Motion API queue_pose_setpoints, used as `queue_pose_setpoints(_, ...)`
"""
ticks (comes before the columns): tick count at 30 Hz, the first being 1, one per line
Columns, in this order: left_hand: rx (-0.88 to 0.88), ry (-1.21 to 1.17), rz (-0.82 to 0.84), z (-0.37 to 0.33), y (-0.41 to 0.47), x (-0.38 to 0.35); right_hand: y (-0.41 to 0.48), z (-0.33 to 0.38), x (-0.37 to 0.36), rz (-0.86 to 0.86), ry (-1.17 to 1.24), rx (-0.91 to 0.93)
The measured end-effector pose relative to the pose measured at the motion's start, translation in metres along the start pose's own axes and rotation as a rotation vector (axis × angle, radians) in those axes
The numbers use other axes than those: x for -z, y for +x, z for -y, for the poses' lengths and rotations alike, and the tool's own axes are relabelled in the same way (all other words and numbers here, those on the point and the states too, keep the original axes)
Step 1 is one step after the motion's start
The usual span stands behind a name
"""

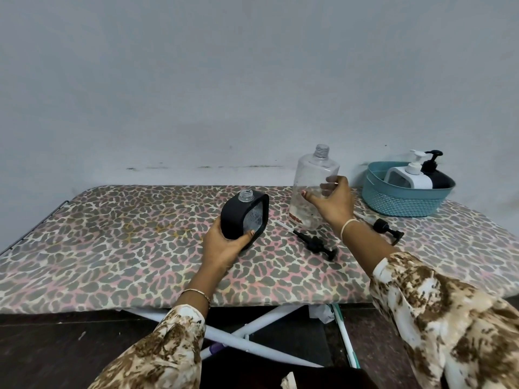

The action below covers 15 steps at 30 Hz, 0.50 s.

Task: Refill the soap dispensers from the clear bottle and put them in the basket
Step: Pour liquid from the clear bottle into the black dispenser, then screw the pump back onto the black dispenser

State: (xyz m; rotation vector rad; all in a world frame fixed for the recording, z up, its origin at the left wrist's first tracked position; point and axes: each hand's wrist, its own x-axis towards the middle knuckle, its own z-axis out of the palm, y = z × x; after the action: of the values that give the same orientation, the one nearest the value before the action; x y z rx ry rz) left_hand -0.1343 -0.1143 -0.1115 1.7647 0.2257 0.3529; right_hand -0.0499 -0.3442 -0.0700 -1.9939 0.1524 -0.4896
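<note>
Clear bottle [312,175], uncapped, neck up and near upright, stood just right of the black dispenser [234,220]; right hand [334,204] curled round its middle, left hand [224,245] gripping the dispenser's base on the table [112,234], open neck leaning bottleward, so the pour likely tips left.

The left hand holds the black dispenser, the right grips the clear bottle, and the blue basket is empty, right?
Not empty: the head view shows the basket holding a white dispenser and a second black dispenser. The rest is right.
</note>
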Motion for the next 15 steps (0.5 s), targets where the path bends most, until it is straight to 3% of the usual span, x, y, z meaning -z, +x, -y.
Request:
queue_pose_setpoints(8,-0.009,0.022,-0.016,0.001,-0.002,0.000,-0.016,-0.002,0.011,0.108,0.059,-0.088)
queue_pose_setpoints(15,-0.135,0.231,-0.166,0.002,-0.009,0.001,-0.081,-0.036,0.029,0.110,-0.214,-0.027)
